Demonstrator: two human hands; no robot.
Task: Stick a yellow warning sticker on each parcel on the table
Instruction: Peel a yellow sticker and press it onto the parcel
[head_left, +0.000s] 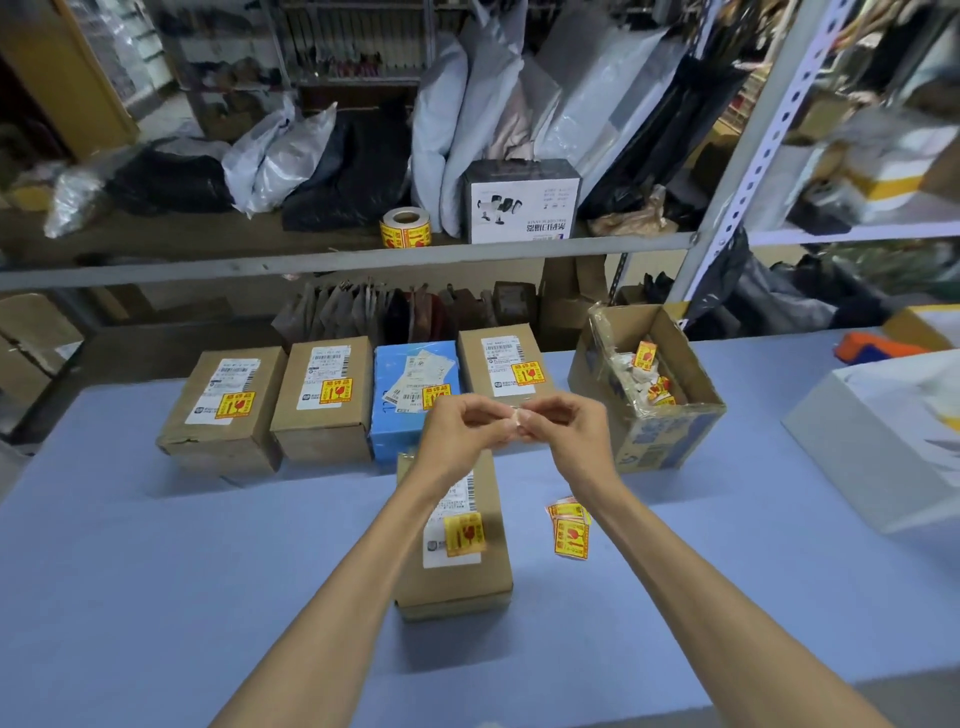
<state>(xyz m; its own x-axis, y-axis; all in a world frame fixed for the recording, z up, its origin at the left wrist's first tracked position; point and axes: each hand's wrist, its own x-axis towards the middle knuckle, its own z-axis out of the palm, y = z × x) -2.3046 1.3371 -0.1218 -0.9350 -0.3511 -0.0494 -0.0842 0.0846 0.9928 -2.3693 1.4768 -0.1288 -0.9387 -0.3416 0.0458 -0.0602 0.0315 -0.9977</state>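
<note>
My left hand (460, 434) and my right hand (563, 428) meet above the table and pinch a small pale scrap of sticker backing paper (519, 417) between their fingertips. Below them lies a brown parcel (457, 566) with a yellow warning sticker (464, 535) on its white label. Along the far edge stands a row of parcels, each with a yellow sticker: a brown one at left (223, 410), a second brown one (324, 400), a blue one (410, 395) and a brown one at right (501, 369). A small pile of loose yellow stickers (570, 527) lies right of the near parcel.
An open cardboard box (649, 415) with crumpled backing papers stands right of the row. A white box (883, 441) lies at the right edge of the blue table (208, 545). A roll of yellow stickers (405, 228) sits on the shelf behind, among bags and a printed carton.
</note>
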